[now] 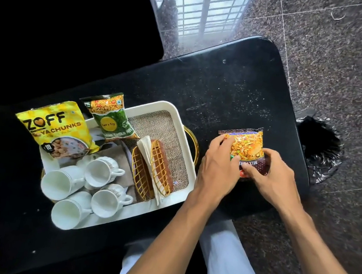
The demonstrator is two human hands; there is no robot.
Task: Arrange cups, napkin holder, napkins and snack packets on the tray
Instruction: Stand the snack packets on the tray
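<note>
Done so far: the white tray (174,110) near the tabletop's left end already carries four white cups (86,190) lying on their sides at its near-left corner, and a gold wire napkin holder (152,170) with folded napkins (145,150) tucked in it at its middle.
Packets placed: a yellow packet (54,127) and a green packet (109,116) lean over the tray's far-left rim.
Still left: a maroon packet (246,150) lies on the bare black tabletop (228,85), just off the tray's right end with its gold handle (194,145), apart from it.
Left hand (219,165): fingers closed on the maroon packet's left edge.
Right hand (271,174): pinching the packet's near-right corner.
Judged progress: nearly finished; this looks like the last item to go in.
Free room: the burlap-lined far-right corner of the tray is open.
In the way: the napkin holder stands between the packet and the tray's left half; the raised rim and handle must be cleared.
Around: a black-lined bin (321,150) sits on the floor beyond the tabletop's right edge.
</note>
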